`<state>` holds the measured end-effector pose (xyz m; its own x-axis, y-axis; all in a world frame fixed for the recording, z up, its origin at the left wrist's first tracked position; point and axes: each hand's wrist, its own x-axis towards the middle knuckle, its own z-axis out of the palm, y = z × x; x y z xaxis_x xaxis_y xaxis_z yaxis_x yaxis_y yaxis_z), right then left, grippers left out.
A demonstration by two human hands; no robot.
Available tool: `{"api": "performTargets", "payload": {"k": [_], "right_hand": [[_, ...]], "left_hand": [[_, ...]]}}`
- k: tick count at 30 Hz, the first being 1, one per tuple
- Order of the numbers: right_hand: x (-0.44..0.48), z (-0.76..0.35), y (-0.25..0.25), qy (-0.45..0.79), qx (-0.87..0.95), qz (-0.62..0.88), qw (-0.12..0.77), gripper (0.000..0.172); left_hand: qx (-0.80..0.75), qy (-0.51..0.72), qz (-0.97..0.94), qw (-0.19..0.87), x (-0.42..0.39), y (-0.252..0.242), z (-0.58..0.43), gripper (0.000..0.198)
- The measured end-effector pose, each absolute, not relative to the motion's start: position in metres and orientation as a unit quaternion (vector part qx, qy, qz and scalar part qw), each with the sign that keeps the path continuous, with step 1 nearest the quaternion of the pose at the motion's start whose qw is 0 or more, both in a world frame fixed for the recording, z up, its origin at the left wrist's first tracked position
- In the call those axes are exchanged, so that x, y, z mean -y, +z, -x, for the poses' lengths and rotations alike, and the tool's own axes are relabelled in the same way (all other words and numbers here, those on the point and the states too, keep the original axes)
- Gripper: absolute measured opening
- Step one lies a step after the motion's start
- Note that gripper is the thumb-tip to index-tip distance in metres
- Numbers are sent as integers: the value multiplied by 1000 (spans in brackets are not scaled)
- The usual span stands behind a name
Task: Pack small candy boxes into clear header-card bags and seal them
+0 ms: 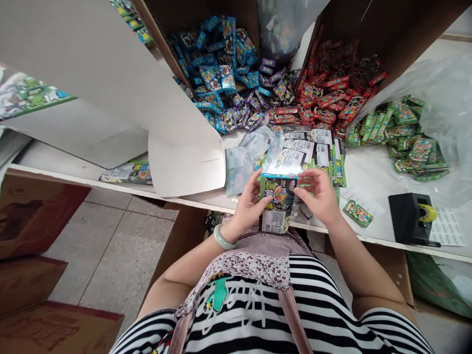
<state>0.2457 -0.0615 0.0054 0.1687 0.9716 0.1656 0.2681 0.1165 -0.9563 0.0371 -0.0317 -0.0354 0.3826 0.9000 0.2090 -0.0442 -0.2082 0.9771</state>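
Both hands hold one small green printed box upright at the table's near edge. My left hand, a pale green bangle on its wrist, grips the box's left side with curled fingers. My right hand pinches the right side near the open top flap. Just behind the box lie flat green cartons with barcode labels and clear plastic sleeves.
Piles of small packets lie on the white table: blue, purple, red, green. A black tape dispenser stands at right beside a label sheet. A large white carton flap lies at left. Brown cardboard boxes sit on the floor.
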Motion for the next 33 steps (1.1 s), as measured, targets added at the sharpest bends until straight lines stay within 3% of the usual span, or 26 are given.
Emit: {"api": "performTargets", "payload": {"k": [3,11,14,18,25,31,33], "right_hand": [[73,-226,-9,359,471,580,559,34],[79,-204,-15,346,336,596,642,36],[83,-202,-16,336,343,611,630,28],[86,-201,-18,304,383,632,602,31],[77,-229,-3,323,546,580,511,14],[66,-242,7,425,482,561,521,30],[67,-243,7,420,503,554,514,27]], "left_hand": [[-332,419,-642,549,37,-41,-33,78],[-342,422,-640,544,41,-41,-32,79],[-329,430,-640,545,42,-41,-32,78],[-330,401,-650,556,39,-37,-29,64],[-359,465,-650,482,30,-20,-34,23],[-323,478,-586,569,21,-4,-44,21],[-322,471,-601,560,20,-3,-43,22]]}}
